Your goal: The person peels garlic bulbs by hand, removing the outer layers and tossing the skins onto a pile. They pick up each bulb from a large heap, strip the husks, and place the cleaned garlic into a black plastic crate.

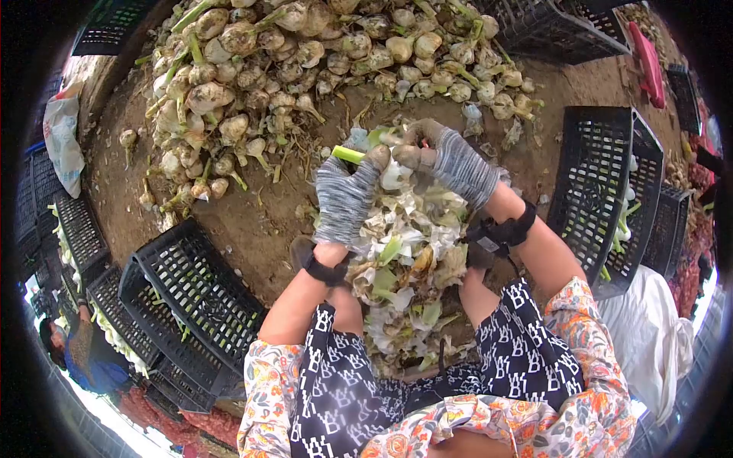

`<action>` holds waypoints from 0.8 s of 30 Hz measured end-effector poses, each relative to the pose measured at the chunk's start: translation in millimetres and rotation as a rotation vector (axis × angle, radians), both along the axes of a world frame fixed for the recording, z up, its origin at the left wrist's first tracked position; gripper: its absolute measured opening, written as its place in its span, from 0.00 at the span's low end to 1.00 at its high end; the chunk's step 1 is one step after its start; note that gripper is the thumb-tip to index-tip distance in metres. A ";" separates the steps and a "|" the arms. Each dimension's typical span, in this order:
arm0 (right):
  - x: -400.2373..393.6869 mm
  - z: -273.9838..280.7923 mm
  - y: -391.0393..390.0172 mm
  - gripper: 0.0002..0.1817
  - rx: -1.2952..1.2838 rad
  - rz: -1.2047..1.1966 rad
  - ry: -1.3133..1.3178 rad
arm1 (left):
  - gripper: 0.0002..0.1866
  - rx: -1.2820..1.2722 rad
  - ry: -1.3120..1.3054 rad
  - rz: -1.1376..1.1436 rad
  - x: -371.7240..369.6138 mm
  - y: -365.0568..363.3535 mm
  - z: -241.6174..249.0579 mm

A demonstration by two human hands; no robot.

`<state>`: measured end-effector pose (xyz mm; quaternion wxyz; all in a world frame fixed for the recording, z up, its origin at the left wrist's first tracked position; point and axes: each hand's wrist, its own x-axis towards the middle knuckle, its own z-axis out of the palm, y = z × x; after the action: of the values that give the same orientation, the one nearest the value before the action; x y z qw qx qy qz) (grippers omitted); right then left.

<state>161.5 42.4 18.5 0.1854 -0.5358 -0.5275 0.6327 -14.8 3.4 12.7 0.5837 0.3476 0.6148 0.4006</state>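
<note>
Two hands [343, 195] [462, 166] at bulb [395, 177], peelings [412, 248] below, crates [205, 298] [592, 183] alongside

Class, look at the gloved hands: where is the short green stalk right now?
In the head view, just left of centre, the green stalk is in the left hand, with the heap of bulbs beyond it.

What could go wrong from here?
The pale bulb between the gloved left hand and right hand could slip and be hard to spot among the pale peelings below. Those peelings lie loose between the person's legs, so a foot might slide on them when standing up.
</note>
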 end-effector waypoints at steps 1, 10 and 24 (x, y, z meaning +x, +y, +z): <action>-0.9 4.7 0.9 0.21 0.041 0.036 0.015 | 0.13 -0.014 -0.025 0.010 0.3 -0.2 -0.6; 12.6 7.2 -2.2 0.18 -0.251 -0.054 0.317 | 0.14 -0.104 0.024 -0.010 -6.8 -1.0 -4.1; 18.5 -9.3 -6.2 0.15 0.260 -0.089 -0.142 | 0.14 0.168 -0.030 0.051 -7.4 -11.5 -8.3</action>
<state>179.9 36.2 9.2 0.2436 -0.5734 -0.5925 0.5107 -22.2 -8.1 4.4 0.5512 0.3737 0.5788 0.4706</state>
